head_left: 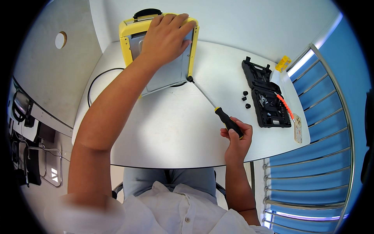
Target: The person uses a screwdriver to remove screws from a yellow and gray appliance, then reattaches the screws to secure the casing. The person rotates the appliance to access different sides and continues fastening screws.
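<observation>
Sitting at a white worktop [156, 148]. Gripping a black-and-yellow screwdriver [229, 123] in the closed fingers of the right hand [239, 141], aiming toward a yellow-framed appliance [165, 74] near the worktop's far edge. Spreading the fingers of the left hand [165, 43] over its top. Passing an open black tool case [259, 82] at right. Facing a white wall [233, 23] behind, with a metal railing [353, 156] at right, a grey partition [74, 78] at left.

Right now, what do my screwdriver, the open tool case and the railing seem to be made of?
Screwdriver: smooth metal shaft, by its grey shine; handle probably plastic or rubber, by its contoured black-and-yellow shape. Tool case: likely matte moulded plastic, from its dull black recesses. Railing: polished metal, perhaps stainless steel, given its bright silvery highlights.
</observation>
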The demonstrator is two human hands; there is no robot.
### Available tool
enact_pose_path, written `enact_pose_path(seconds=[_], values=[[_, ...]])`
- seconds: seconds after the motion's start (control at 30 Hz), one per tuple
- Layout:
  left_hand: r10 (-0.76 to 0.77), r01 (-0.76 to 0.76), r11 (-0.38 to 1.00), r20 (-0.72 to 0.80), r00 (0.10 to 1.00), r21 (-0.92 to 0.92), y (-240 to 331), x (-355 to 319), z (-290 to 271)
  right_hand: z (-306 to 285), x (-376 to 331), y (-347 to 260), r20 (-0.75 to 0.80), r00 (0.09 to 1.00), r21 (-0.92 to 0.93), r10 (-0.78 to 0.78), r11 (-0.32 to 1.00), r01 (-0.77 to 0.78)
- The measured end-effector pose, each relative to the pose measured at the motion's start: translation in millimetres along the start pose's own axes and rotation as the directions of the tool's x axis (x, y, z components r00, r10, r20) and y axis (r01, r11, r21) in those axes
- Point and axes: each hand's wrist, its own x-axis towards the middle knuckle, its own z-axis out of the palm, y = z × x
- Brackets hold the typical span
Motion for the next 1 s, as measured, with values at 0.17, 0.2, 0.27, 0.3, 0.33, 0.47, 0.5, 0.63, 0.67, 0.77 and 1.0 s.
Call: enact_pose_path(seconds=[0.17,0.2,0.27,0.3,0.33,0.47,0.5,0.63,0.67,0.77,1.0], values=[[-0.01,0.01,1.0,-0.014,1.0,-0.008,1,-1,1,3,-2,-4,0.019,1.0,0.008,0.008,1.0,-0.008],[-0.01,0.01,1.0,-0.014,1.0,-0.005,1,-1,1,3,-1,-3,0.021,1.0,0.008,0.001,1.0,-0.001],[-0.016,0.016,1.0,-0.011,1.0,-0.002,2,-1,1,4,-1,-2,0.024,1.0,0.005,-0.006,1.0,0.006],[-0.019,0.019,1.0,-0.009,1.0,0.0,2,0,1,5,0,-2,0.024,1.0,0.003,-0.007,1.0,0.007],[-0.02,0.02,1.0,-0.006,1.0,0.001,2,0,1,5,0,-2,0.025,1.0,0.0,-0.007,1.0,0.007],[-0.024,0.024,1.0,-0.005,1.0,0.002,3,0,1,5,2,-3,0.028,1.0,-0.001,-0.012,1.0,0.012],[-0.025,0.025,1.0,-0.007,1.0,0.0,3,0,1,5,2,-3,0.032,0.999,0.001,-0.01,1.0,0.01],[-0.024,0.024,1.0,-0.03,0.999,-0.003,3,-1,2,9,-3,-3,0.045,0.998,-0.018,-0.033,0.999,0.034],[-0.023,0.023,1.0,-0.035,0.999,-0.01,3,-1,3,9,-5,-1,0.061,0.996,-0.024,-0.063,0.998,0.065],[-0.02,0.019,1.0,-0.054,0.998,-0.02,3,-1,5,11,-10,6,0.098,0.985,-0.062,-0.145,0.987,0.151],[0.002,-0.003,1.0,-0.077,0.997,-0.009,-1,-2,5,16,-25,19,0.306,0.879,-0.301,-0.365,0.839,0.453]])
